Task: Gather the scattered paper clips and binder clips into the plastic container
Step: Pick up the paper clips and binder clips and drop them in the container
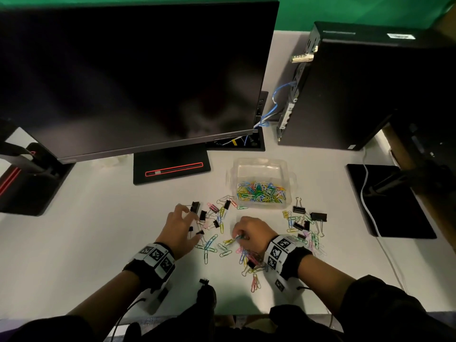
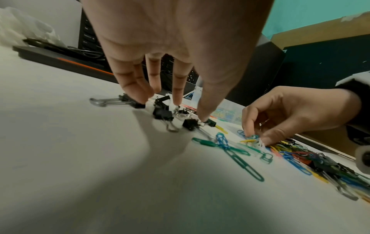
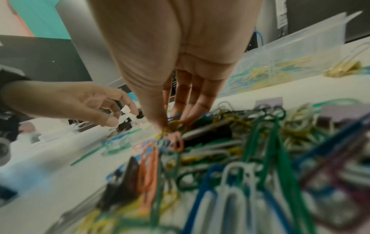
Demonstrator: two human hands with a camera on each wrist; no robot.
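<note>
A: Why is the plastic container (image 1: 261,166) set just beyond the scatter?

B: A short carry seems intended: it stands open on the desk (image 1: 98,230), near the monitor base (image 1: 171,166), with a layer of coloured paper clips (image 1: 261,191) already lying inside. Much is still left outside, so the task is judged perhaps half done.

A: And how are the hands held?

B: The left hand (image 1: 179,228) is spread wide, its fingertips (image 2: 204,117) pressed down onto the black binder clips (image 2: 162,114); nothing is gripped there, and a raking-together is likely meant. The right hand's (image 1: 249,230) grip is narrow, with thumb and fingers pinched on a few loose paper clips (image 3: 172,126), a small bundle apparently being collected before a lift.

A: Which way do the pieces point?

B: No common direction is kept. A long green paper clip (image 2: 243,166) is laid flat, its long axis running diagonally toward the left wrist camera. One binder clip (image 2: 120,101) is lying on its side, its wire handles pointed away from the fingers.
</note>
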